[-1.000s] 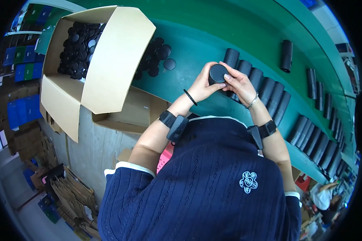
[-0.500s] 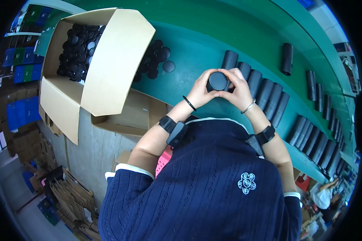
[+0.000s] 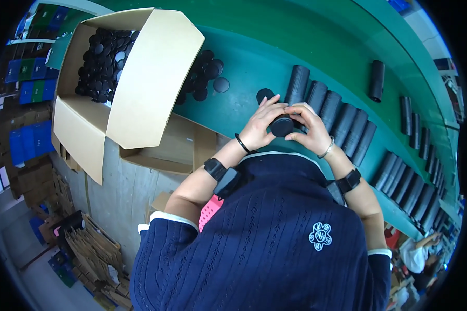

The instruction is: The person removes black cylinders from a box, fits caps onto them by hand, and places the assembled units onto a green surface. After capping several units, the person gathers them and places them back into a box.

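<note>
A black cylinder (image 3: 282, 126) is held between my two hands, its round end turned toward me. My left hand (image 3: 259, 126) grips its left side, with the fingers over the top. From the other side, my right hand (image 3: 307, 127) curls its fingers and thumb around it. A black disc (image 3: 264, 95) shows just beyond my left fingertips; whether it touches them I cannot tell. Close to my right hand lies a row of black textured cylinders (image 3: 331, 110) on the green table (image 3: 238, 111). Most of the held cylinder's length is hidden.
At the left, an open cardboard box (image 3: 150, 78) holds many black discs (image 3: 104, 65). More loose discs (image 3: 207, 70) lie on the table beside its flap. A second carton (image 3: 166, 150) sits lower down. Further black cylinders (image 3: 407, 184) stretch along the right, and a distant person (image 3: 416, 256) is there.
The cylinder has come slightly toward me and its end has tilted my way. My left fingers have shifted over its top. A black disc now shows beyond them.
</note>
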`<state>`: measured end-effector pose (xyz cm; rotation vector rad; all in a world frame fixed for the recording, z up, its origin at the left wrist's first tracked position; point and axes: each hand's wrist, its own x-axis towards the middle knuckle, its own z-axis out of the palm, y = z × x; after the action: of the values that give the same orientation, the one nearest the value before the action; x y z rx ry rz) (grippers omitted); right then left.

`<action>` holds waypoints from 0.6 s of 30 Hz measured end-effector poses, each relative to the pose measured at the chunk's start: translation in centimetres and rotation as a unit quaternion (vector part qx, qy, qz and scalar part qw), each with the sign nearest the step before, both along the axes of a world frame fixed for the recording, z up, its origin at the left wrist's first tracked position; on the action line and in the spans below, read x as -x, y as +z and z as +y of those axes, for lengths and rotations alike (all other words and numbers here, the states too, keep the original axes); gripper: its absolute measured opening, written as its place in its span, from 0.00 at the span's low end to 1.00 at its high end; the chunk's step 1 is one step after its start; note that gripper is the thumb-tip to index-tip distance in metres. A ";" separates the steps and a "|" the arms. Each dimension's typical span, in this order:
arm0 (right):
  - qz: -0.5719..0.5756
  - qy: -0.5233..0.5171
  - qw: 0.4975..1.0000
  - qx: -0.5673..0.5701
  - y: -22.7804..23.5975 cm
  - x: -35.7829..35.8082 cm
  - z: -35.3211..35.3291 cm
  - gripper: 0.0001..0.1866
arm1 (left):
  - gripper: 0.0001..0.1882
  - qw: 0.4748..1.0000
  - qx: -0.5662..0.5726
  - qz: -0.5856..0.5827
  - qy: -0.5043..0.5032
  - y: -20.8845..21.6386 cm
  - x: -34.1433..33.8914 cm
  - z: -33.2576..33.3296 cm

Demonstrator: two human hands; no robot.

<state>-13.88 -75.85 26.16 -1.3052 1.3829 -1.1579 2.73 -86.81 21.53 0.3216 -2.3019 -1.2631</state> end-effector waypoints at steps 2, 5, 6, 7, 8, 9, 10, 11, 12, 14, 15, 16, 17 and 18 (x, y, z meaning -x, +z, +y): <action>-0.005 0.004 1.000 0.000 -0.3 0.1 0.1 0.31 | 0.30 1.000 0.016 0.006 -0.003 -0.4 0.0 -0.1; -0.029 0.001 1.000 -0.009 -0.8 0.5 0.0 0.34 | 0.30 1.000 0.030 0.005 0.000 -0.4 0.4 -0.3; -0.029 -0.002 1.000 -0.008 -0.8 0.7 0.0 0.34 | 0.30 1.000 0.012 0.003 0.000 0.1 0.6 -0.5; -0.011 -0.012 1.000 -0.011 -0.9 0.9 -0.1 0.38 | 0.30 1.000 -0.006 0.001 -0.001 0.7 0.8 -0.7; 0.006 -0.023 1.000 -0.014 -0.9 1.2 -0.1 0.42 | 0.31 0.997 -0.056 0.022 0.041 1.4 1.0 -0.7; 0.008 -0.026 1.000 -0.013 -0.9 1.5 -0.4 0.42 | 0.31 0.986 -0.135 0.033 0.087 2.4 1.4 -1.1; 0.054 -0.015 0.998 -0.011 -1.1 1.7 -0.6 0.46 | 0.31 0.967 -0.215 0.043 0.131 3.4 1.9 -1.5; 0.099 -0.004 0.995 -0.009 -1.5 2.0 -0.7 0.50 | 0.32 0.907 -0.401 0.099 0.084 4.3 2.9 -2.2; 0.093 0.013 0.995 -0.043 -2.4 1.9 -0.8 0.54 | 0.32 0.908 -0.400 0.113 0.048 3.9 3.8 -3.3; -0.145 -0.064 0.984 -0.083 -2.5 1.8 -1.1 0.53 | 0.30 0.907 -0.394 0.146 0.021 3.8 6.4 -4.6; -0.038 -0.116 0.992 -0.036 -3.2 3.3 -1.0 0.52 | 0.30 0.875 -0.464 0.134 0.033 3.5 7.9 -5.0; 0.069 -0.161 0.985 0.012 -3.7 4.7 -1.2 0.52 | 0.30 0.866 -0.480 0.078 0.120 2.5 9.4 -5.7; -0.154 -0.192 0.968 -0.058 -1.4 5.0 -2.1 0.50 | 0.34 0.894 -0.422 -0.015 0.150 -0.8 10.3 -7.4; -0.124 -0.240 0.960 -0.073 -1.7 6.9 -2.5 0.45 | 0.38 0.910 -0.360 -0.109 0.172 -4.1 11.3 -8.2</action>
<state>-20.79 -78.39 24.42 -0.7037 1.6055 -1.4501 -8.56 -94.97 17.47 1.1115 -1.7273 -1.9059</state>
